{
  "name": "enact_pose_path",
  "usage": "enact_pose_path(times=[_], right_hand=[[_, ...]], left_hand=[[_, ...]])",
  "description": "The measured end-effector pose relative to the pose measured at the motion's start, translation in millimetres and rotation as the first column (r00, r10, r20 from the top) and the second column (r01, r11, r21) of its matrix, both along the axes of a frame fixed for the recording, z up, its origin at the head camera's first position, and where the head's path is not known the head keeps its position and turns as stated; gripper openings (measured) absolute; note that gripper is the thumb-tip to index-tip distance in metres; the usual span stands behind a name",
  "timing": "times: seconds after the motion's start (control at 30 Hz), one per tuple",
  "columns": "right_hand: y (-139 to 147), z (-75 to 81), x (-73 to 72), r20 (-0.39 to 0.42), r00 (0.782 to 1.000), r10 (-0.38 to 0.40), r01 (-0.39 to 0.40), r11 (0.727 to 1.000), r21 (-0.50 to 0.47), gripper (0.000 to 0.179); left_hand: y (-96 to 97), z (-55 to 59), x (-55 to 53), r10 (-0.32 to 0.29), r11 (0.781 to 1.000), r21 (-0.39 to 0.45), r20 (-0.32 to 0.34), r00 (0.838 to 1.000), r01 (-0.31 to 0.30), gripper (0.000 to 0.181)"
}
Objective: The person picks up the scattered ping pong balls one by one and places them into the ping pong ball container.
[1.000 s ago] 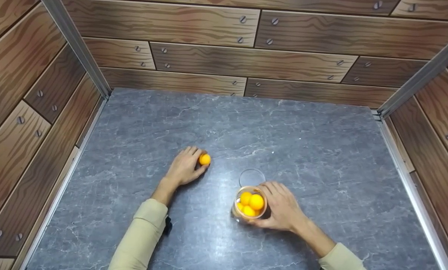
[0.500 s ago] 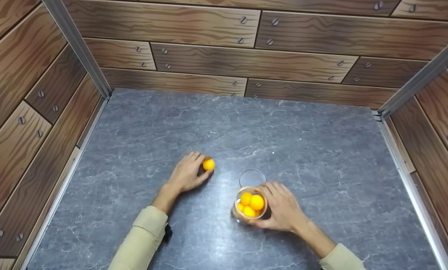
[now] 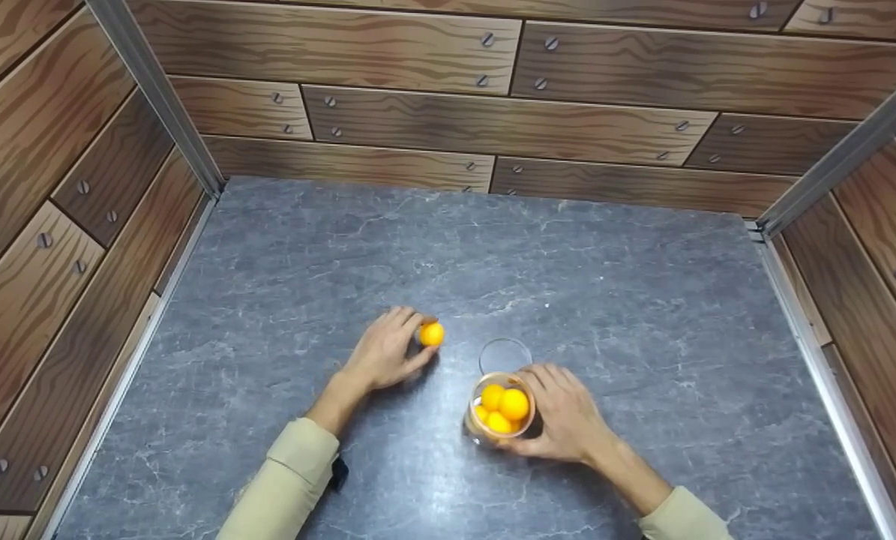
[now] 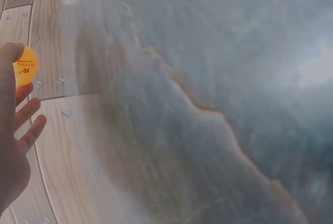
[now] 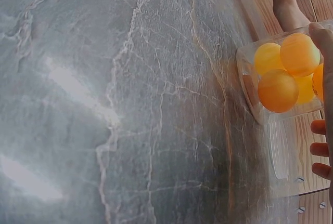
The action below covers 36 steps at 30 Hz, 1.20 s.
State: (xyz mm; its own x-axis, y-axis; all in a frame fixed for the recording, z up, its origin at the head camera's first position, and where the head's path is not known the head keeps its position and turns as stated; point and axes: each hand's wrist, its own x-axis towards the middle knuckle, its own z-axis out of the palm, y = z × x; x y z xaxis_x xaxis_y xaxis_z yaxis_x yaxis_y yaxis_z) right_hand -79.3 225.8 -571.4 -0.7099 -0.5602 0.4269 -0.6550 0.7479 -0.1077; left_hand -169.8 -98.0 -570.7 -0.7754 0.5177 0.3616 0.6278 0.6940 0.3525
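An orange ping-pong ball (image 3: 432, 334) is pinched between the thumb and fingers of my left hand (image 3: 385, 351), left of the jar. Dark print shows on this ball in the left wrist view. My right hand (image 3: 564, 420) grips a clear jar (image 3: 471, 430) from its right side. Inside the jar lie several orange ping-pong balls (image 5: 278, 90), visible through its wall and its open top. A clear round lid (image 3: 505, 355) lies flat on the table just behind the jar. Most of the right palm is out of the right wrist view.
The table (image 3: 642, 300) has a grey marbled top. Wood-patterned panels (image 3: 388, 120) enclose it at the back and both sides, with metal rails (image 3: 164, 105) at the corners. Small white specks (image 3: 546, 305) dot the surface behind the lid.
My left hand has moved right and slightly nearer with the ball, towards the jar. The right hand, the jar and the lid have stayed in place.
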Motion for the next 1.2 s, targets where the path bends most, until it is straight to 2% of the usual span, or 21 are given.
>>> enact_pose_path(times=[0.17, 0.33, 0.67, 1.2], right_hand=[[-0.3, 0.4, 0.4, 0.01, 1.0, -0.004, 0.004, 1.0, 0.004, 0.093], [-0.4, 0.8, -0.1, 0.008, 1.0, 0.003, -0.003, 1.0, 0.007, 0.093], [0.2, 0.9, -0.6, 0.024, 1.0, 0.006, -0.005, 1.0, -0.021, 0.093], [-0.2, 1.7, -1.6, 0.015, 1.0, 0.015, -0.015, 1.0, -0.009, 0.092]], left_hand=[[4.6, 8.7, 3.7, -0.012, 1.0, -0.009, -0.013, 1.0, 0.012, 0.039], [9.9, 16.4, 7.3, -0.042, 0.999, 0.018, -0.042, 0.998, 0.043, 0.039], [17.7, 27.8, 18.0, -0.106, 0.992, 0.052, -0.174, 0.979, 0.116, 0.039], [29.0, 45.6, 44.1, -0.171, 0.974, 0.117, -0.171, 0.97, 0.193, 0.039]])
